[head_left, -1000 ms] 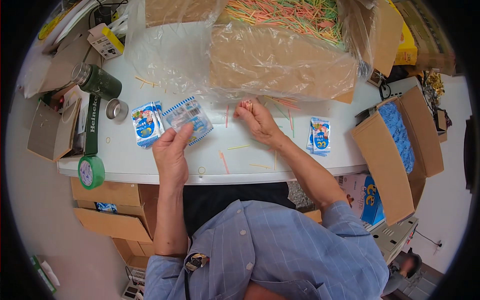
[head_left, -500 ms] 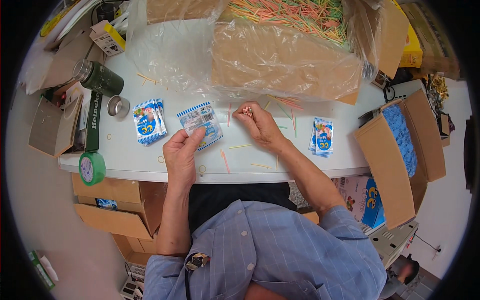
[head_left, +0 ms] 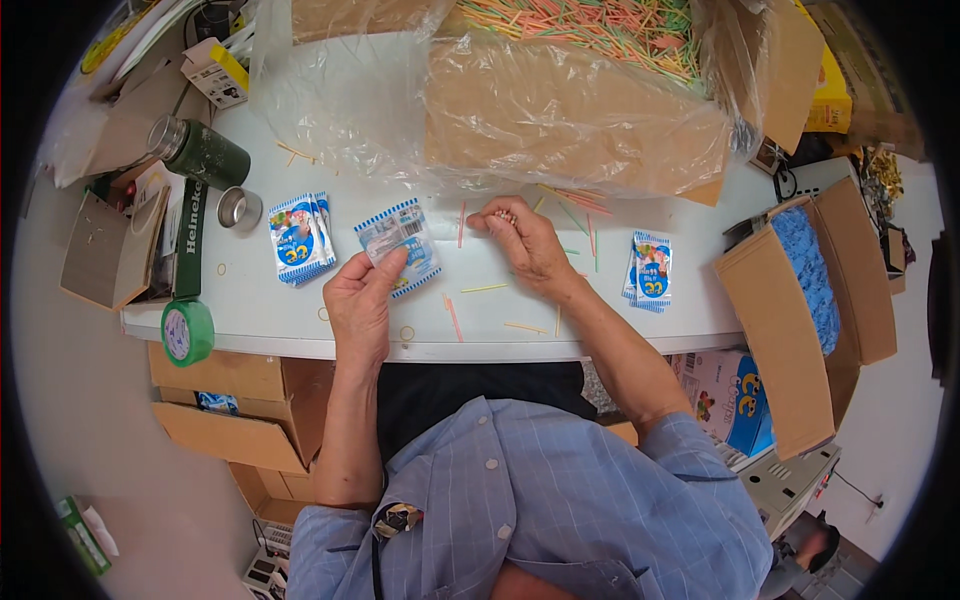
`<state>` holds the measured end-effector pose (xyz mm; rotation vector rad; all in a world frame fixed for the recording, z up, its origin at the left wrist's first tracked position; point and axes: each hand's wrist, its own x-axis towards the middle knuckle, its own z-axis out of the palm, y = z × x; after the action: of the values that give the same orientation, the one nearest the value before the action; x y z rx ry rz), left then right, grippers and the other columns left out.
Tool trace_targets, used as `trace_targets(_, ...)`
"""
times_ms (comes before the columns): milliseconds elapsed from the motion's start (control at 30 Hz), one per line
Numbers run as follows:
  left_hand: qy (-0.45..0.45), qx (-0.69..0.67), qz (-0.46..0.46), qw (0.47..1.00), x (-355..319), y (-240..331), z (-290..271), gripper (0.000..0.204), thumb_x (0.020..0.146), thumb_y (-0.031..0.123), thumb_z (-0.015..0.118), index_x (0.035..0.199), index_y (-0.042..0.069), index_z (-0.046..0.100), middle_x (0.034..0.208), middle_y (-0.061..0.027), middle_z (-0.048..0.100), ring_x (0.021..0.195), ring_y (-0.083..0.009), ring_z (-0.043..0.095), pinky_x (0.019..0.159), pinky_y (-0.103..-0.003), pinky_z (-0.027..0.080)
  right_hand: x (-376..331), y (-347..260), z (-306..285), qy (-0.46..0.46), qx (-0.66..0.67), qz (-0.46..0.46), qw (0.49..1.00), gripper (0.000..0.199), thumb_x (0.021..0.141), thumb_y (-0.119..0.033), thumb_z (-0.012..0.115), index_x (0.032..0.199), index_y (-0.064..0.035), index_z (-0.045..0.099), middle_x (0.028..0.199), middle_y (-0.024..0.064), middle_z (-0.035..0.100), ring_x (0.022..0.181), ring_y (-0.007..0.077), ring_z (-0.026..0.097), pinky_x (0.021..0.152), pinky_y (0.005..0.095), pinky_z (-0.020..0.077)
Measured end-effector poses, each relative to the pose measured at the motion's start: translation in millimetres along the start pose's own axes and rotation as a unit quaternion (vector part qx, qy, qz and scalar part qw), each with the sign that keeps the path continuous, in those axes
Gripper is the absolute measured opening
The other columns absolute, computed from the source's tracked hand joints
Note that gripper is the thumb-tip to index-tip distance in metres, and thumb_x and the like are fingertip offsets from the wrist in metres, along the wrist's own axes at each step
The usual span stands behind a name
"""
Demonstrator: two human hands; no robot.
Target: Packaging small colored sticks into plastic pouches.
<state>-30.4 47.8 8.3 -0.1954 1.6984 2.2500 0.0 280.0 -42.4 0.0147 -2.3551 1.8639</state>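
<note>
My left hand (head_left: 357, 308) pinches a small blue-and-white plastic packet (head_left: 402, 228) between thumb and fingers, above the table. To its right, my right hand (head_left: 537, 252) is closed around a bundle of thin sticks (head_left: 506, 217); only their pale and reddish ends show between the fingers. Left of the held packet lies a stack of similar packets (head_left: 297, 240), and a smaller stack (head_left: 650, 270) rests to the right of my right hand. Loose pink, green and yellow sticks (head_left: 453, 316) are scattered on the white table (head_left: 480, 338) around both hands.
A large plastic-lined carton (head_left: 570, 130) full of coloured sticks (head_left: 590, 30) stands at the back. On the left are a dark green flask (head_left: 205, 155), a metal cup (head_left: 239, 209) and green tape (head_left: 187, 332). An open carton (head_left: 780, 330) with blue contents sits at the right.
My right hand has turned slightly, so the stick ends show less and sit a little farther right. The packet in my left hand has tilted slightly. The whole view has shifted a little.
</note>
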Motion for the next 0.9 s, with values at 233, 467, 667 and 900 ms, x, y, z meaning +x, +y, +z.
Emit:
trace_targets(233, -0.024, 0.03, -0.011, 0.999, -5.1, -0.4, -3.3, 0.022, 0.09, 0.01, 0.071, 0.107, -0.004, 0.07, 0.096, -0.0061, 0.072, 0.082, -0.0074, 0.063, 0.077, -0.022, 0.049, 9.7, -3.3, -5.6, 0.14, 0.432, 0.138, 0.88, 0.011, 0.101, -0.012, 0.051, 0.11, -0.0052, 0.053, 0.099, 0.0082, 0.065, 0.097, 0.0242, 0.066, 0.1, 0.0409, 0.0495)
trace_targets(467, -0.149, 0.11, -0.038, 0.982, -16.1, -15.3, 9.5, 0.016, 0.09, 0.006, 0.07, 0.102, -0.005, 0.072, 0.089, -0.0047, 0.072, 0.077, -0.0052, 0.061, 0.071, -0.021, 0.049, -2.7, -25.8, 0.1, 0.122, 0.572, 0.105, 0.805, 0.01, 0.102, -0.013, 0.05, 0.11, -0.0073, 0.053, 0.098, 0.0074, 0.064, 0.105, 0.0278, 0.064, 0.105, 0.0481, 0.0458)
trace_targets(667, -0.138, 0.045, -0.072, 0.987, -18.2, -21.4, 11.8, 0.017, 0.088, 0.004, 0.071, 0.101, -0.006, 0.07, 0.089, -0.0093, 0.073, 0.077, -0.0086, 0.066, 0.071, -0.022, 0.053, -7.1, -25.4, 7.0, 0.11, 0.591, 0.11, 0.791, 0.011, 0.101, -0.014, 0.051, 0.11, -0.0076, 0.054, 0.099, 0.0063, 0.065, 0.106, 0.0272, 0.063, 0.105, 0.0469, 0.0458)
trace_targets(900, -0.094, -0.016, -0.064, 0.993, -15.3, -19.6, 3.9, 0.018, 0.094, 0.007, 0.063, 0.108, -0.003, 0.065, 0.097, -0.0079, 0.072, 0.082, -0.0093, 0.067, 0.075, -0.024, 0.054, -7.0, -19.9, -2.8, 0.135, 0.631, 0.078, 0.76, 0.016, 0.102, -0.016, 0.051, 0.109, -0.0034, 0.057, 0.104, 0.0095, 0.065, 0.108, 0.0268, 0.062, 0.106, 0.0468, 0.0456)
